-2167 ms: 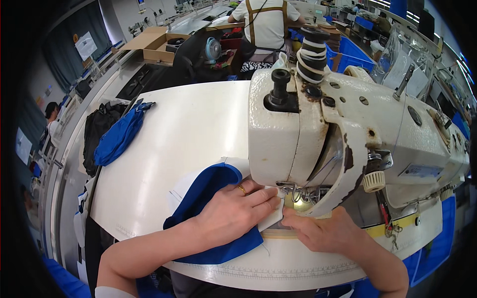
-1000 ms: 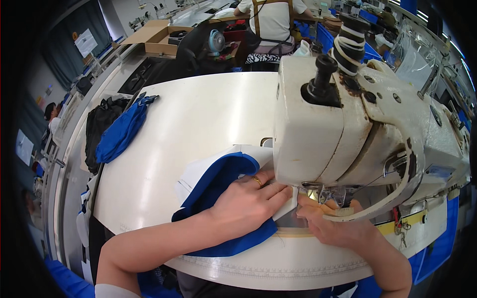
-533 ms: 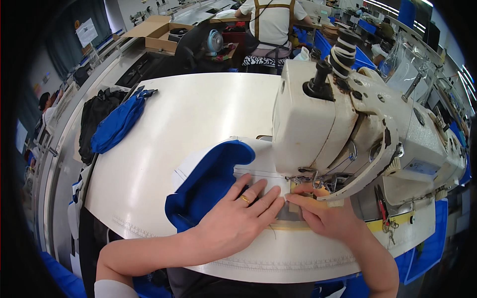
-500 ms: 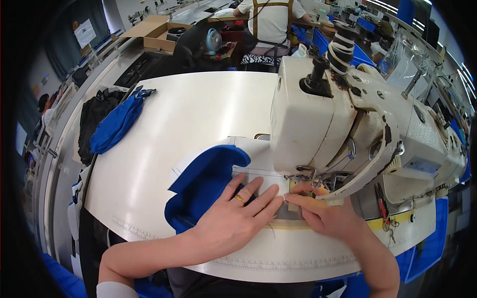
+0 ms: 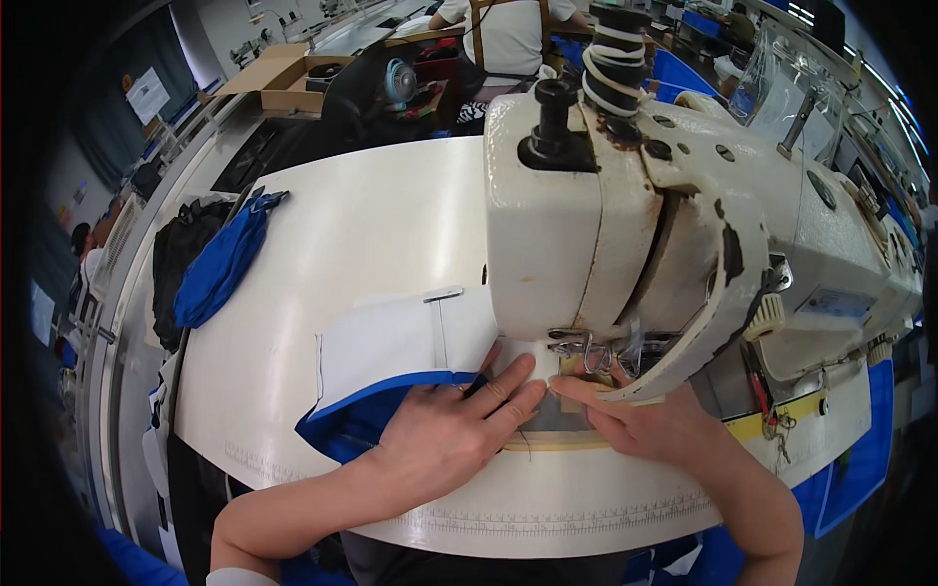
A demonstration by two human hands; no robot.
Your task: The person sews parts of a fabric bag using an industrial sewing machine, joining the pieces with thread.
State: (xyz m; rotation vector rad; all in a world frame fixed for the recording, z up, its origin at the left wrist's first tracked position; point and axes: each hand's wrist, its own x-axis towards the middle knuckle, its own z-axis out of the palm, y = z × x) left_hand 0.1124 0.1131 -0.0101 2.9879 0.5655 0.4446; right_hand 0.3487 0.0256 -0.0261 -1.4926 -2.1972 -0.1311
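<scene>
A blue fabric piece with a white side (image 5: 391, 337) lies on the sewing table, running up to the sewing machine's presser foot (image 5: 596, 354). Its white face shows at the back, and a blue fold (image 5: 344, 418) shows nearer me. My left hand (image 5: 445, 430) rests on it with fingers stretched toward the foot; some fingertips are hidden by the fabric. Close beside the foot, my right hand (image 5: 640, 415) has thumb and finger closed at the fabric's edge, partly behind the machine's curved guard (image 5: 718, 327). The needle itself cannot be made out.
The white machine head (image 5: 576, 215) stands over the right of the table. Dark and blue cloth bundles (image 5: 230, 259) lie at its left edge. Red-handled scissors (image 5: 760, 396) and small keys are at the right. A person (image 5: 503, 39) sits beyond the table.
The blue flap that stood curled up has turned over toward me, so the white face lies spread to the left. My left fingers have bent in at the fold. The view has shifted slightly.
</scene>
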